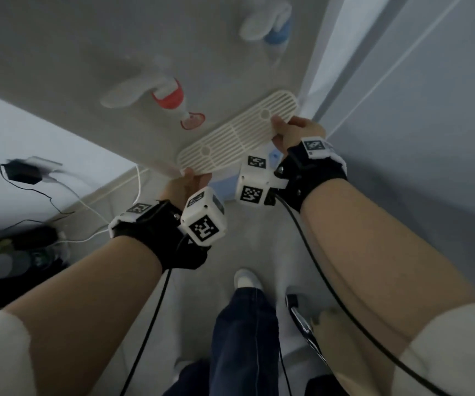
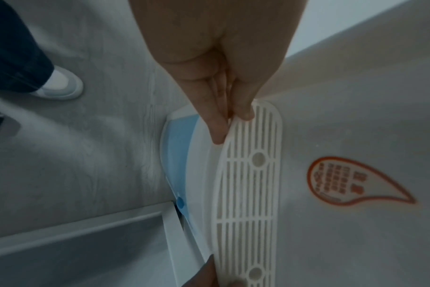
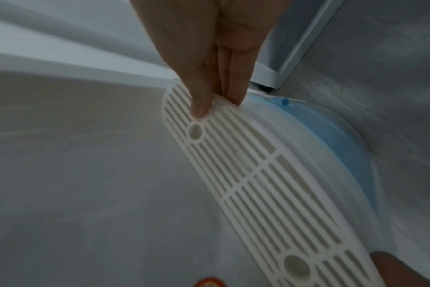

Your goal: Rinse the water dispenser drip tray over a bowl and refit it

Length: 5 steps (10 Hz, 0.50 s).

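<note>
Held at its two ends, the white slotted drip tray (image 1: 237, 135) is seen against the front panel of the water dispenser (image 1: 87, 58), below the two taps. The end under the red tap (image 1: 167, 95) is pinched by the left hand (image 1: 186, 181): in the left wrist view the thumb (image 2: 246, 108) is laid on the slotted face, and the other fingers (image 2: 215, 124) are pressed together under the rim. The end under the blue tap (image 1: 277, 31), near the right edge of the panel, is pinched in the same way by the right hand (image 1: 296, 135); there the thumb (image 3: 200, 103) is placed just beside a round hole of the grid. Both grips are narrow, with nearly straight fingers closed on the thin plastic.

Below the tray, a white and light blue bowl (image 3: 336, 147) is seen on the floor (image 2: 74, 145), close to the base of the dispenser. Whether the tray is already seated in the panel cannot be told. An orange drop-shaped sticker (image 2: 351, 184) is fixed on the panel, just beside the tray. Black and white cables (image 1: 59, 201) are lying on the floor at the left, and a white shoe (image 1: 246, 278) is visible lower down.
</note>
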Motion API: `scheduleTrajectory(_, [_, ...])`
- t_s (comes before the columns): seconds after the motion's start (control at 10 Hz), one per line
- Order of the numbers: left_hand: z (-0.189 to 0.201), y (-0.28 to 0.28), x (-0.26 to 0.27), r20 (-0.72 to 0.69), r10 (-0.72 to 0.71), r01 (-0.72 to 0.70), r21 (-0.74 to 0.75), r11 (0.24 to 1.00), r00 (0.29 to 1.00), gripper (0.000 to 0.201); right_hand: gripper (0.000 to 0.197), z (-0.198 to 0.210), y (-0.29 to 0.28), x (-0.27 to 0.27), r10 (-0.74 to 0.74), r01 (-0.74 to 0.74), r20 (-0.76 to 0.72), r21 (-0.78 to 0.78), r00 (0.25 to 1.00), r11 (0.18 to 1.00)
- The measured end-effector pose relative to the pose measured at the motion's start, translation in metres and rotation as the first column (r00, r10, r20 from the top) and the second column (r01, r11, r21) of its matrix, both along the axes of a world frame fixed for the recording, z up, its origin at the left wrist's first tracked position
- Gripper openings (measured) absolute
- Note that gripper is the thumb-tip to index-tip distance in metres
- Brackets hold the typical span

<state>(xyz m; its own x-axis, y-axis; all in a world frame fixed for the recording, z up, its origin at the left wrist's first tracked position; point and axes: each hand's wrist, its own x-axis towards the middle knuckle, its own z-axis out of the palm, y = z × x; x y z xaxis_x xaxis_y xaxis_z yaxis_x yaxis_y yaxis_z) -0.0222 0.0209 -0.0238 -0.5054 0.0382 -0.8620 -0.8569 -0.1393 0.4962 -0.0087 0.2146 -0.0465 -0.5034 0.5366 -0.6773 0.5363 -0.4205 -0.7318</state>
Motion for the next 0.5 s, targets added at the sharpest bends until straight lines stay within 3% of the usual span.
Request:
scheduleTrajectory(0.2, [-0.014,0.008,-0.006,0.003,0.022,-0.022,-0.089,0.996,1.000,0.033,0.056,-0.013,0.003,0.011,-0.060,0.056,-0.031,-0.106,0.998,0.993])
scheduleTrajectory(0.3, [-0.015,0.005,-0.007,0.026,0.062,-0.060,-0.088,0.994,0.998,0.031,0.061,-0.010,0.005,0.013,0.010,-0.008,0.018,-0.068,1.000,0.998])
scheduleTrajectory(0.4, [-0.005,0.004,-0.003,0.095,0.079,-0.082,0.026,0.996,0.992,0.026,0.068,-0.005,0.003,0.011,0.094,-0.086,0.092,-0.085,0.991,0.993])
scheduleTrajectory(0.5, [0.011,-0.002,0.006,0.231,0.098,-0.129,0.123,0.984,0.968,0.043,0.074,-0.005,-0.014,0.024,0.089,-0.051,0.142,-0.251,0.986,0.967])
